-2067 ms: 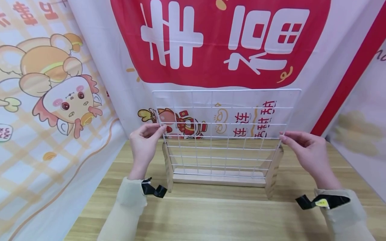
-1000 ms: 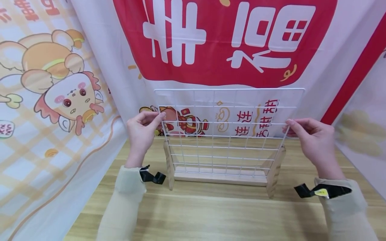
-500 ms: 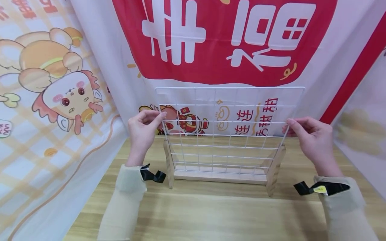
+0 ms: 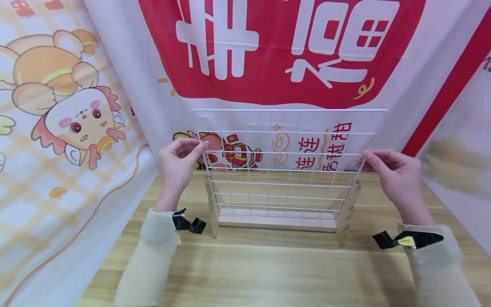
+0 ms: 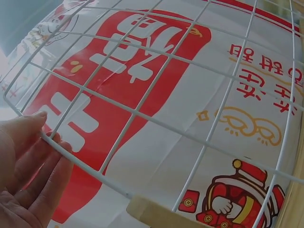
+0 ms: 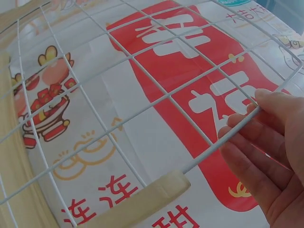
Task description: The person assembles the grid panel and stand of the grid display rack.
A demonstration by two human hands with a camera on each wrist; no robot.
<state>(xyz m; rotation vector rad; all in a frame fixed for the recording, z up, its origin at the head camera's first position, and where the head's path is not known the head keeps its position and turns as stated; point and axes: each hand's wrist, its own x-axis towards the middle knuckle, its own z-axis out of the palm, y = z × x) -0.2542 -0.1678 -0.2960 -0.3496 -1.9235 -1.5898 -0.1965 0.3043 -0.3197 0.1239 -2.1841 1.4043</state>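
A white wire grid panel point(image 4: 270, 171) stands upright between the two side posts of a pale wooden stand point(image 4: 276, 223). My left hand point(image 4: 177, 164) pinches the grid's left edge wire above the left post, thumb on the near side. On the opposite edge, my right hand point(image 4: 399, 177) pinches the wire at about the same height. The left wrist view shows the thumb and fingers point(image 5: 43, 183) around the edge wire, with the post's rounded top point(image 5: 156, 213) close by. In the right wrist view the fingers point(image 6: 256, 156) hold the edge above the other post point(image 6: 142, 202).
The stand rests on a wood-grain table point(image 4: 276, 273). Behind it hangs a white cloth with a large red printed patch point(image 4: 276, 51). A checked cartoon cloth point(image 4: 69, 128) covers the left side, and a pale cloth point(image 4: 460, 140) the right. Black straps point(image 4: 420, 241) circle both sleeves.
Over the first second both hands moved a little higher along the grid's side edges. Since then the grip has stayed the same, with only a slight shift of the head view.
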